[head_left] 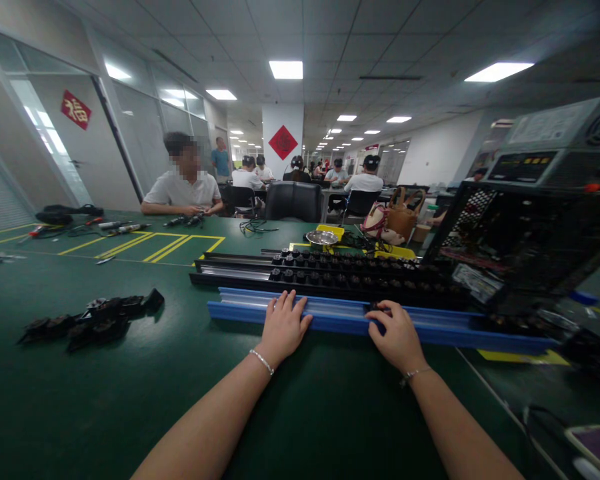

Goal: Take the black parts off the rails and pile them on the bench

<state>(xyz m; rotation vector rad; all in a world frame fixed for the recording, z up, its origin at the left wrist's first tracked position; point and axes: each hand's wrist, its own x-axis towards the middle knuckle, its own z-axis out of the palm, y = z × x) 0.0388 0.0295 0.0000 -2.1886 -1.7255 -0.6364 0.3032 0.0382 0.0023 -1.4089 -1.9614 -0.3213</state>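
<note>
A long blue channel rail (337, 315) lies across the green table in front of me. My left hand (284, 325) rests on its left half, fingers spread over the near edge, holding nothing. At the right half, my right hand (394, 331) has thumb and fingers closed around a small black part (371, 307) in the channel. The fingers partly cover that part, so its kind cannot be made out. Just behind lie black channel rails (230, 279), with rows of small black blocks with round tops (300, 276) in them.
Loose black parts (100, 319) lie in a pile at left. An opened computer case (520, 233) with a power supply (555, 143) on top stands at right. Behind the rails are a metal bowl (322, 237) and bags (397, 217). A person (185, 183) sits across the table.
</note>
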